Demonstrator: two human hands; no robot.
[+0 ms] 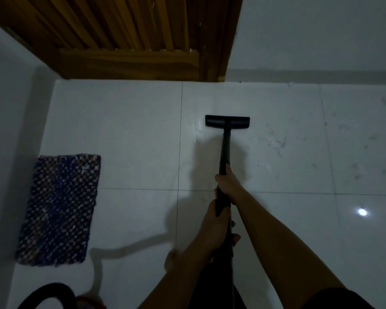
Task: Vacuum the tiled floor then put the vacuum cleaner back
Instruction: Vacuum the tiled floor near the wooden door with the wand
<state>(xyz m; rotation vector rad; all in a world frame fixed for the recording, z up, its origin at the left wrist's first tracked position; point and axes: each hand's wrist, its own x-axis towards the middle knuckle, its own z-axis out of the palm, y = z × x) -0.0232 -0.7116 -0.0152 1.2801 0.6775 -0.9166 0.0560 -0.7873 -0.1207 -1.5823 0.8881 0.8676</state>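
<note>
Tiled floor (pixel 288 157) lies open toward three o'clock; we hold the vacuum wand (pixel 224 150) at centre.
Door (pixel 132 41) at eleven and mat (pixel 58 208) at nine hem us in; the wand, judged stiff and light, takes our right hand (pixel 226 182) gripping ahead, left hand (pixel 213 221) gripping just behind, floor head (pixel 227 121) flat at twelve.

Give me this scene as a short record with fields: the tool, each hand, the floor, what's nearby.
Tool: vacuum tube with flat head on the floor
Right hand: grips the tube, nearer the head
Left hand: grips the tube farther back
Floor: pale tiles, faint marks at right
Nearby: blue woven mat at left, wooden door ahead, black hose at bottom left
</note>
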